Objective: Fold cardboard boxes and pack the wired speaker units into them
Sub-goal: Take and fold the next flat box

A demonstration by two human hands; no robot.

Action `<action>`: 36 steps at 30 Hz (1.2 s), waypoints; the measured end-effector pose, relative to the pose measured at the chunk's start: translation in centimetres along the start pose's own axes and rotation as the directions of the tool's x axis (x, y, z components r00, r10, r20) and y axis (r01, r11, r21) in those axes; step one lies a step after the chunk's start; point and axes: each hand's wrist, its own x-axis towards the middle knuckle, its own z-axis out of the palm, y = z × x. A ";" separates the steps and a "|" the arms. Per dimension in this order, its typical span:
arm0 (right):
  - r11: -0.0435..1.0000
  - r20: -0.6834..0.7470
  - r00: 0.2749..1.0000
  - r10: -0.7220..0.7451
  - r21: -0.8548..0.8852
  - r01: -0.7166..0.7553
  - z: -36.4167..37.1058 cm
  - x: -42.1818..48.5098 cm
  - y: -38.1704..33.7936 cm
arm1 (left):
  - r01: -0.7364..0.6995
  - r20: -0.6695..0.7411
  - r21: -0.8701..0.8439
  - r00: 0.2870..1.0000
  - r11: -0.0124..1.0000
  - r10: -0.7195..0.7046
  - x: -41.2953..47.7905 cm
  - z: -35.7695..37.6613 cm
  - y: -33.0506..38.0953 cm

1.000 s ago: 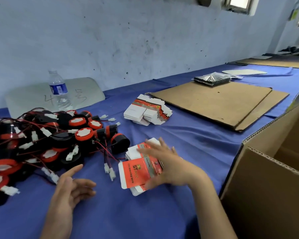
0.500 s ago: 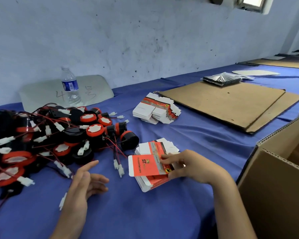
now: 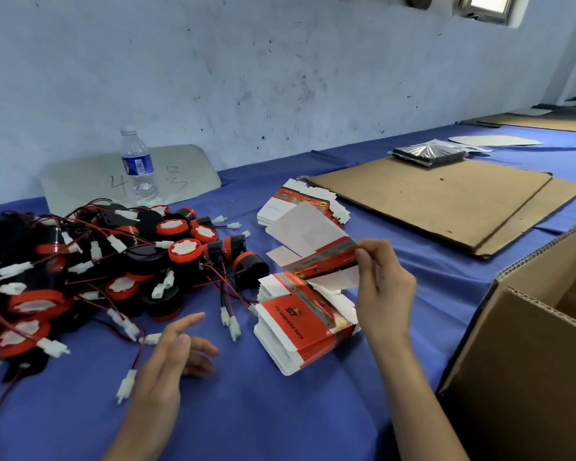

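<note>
Fingers (image 3: 193,319) of the left hand (image 3: 172,357) hang loosely spread, holding nothing, just right of the heaped wired speaker units (image 3: 97,261). Further right, the right hand (image 3: 384,287) pinches 1 flat box blank (image 3: 313,237), seemingly lifted clear of the stack of blanks (image 3: 300,327) below.

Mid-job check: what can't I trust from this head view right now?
1. Corrugated carton, head view: inside hidden by its own wall and cut by the right edge.
2. Speaker pile: runs off the left edge; count unclear.
3. Flattened box pinched by the right hand: small print blurred.
4. Black packet: too far to identify.
</note>
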 end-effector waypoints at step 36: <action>0.972 0.063 0.995 0.082 0.216 -0.094 -0.8 0.7 -4.5 | -0.665 0.667 0.674 0.735 0.322 0.122 -3.4 2.4 -0.8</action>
